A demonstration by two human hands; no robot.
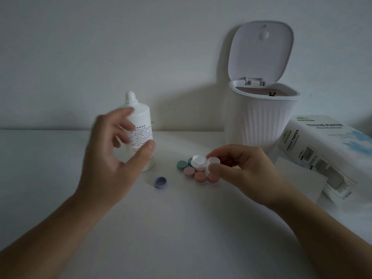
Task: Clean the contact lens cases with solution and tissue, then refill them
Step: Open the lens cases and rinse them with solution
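While the left hand spreads its blurred fingers wide around the upright solution bottle at centre left, whether it grips is unclear. Right of centre, the right hand pinches an uncapped white lens case, its wells' contents unreadable, above capped green, pink and coral cases. A purple cap lies open-side up nearby. At upper right, the bin stands lid-up, beside a tissue box.
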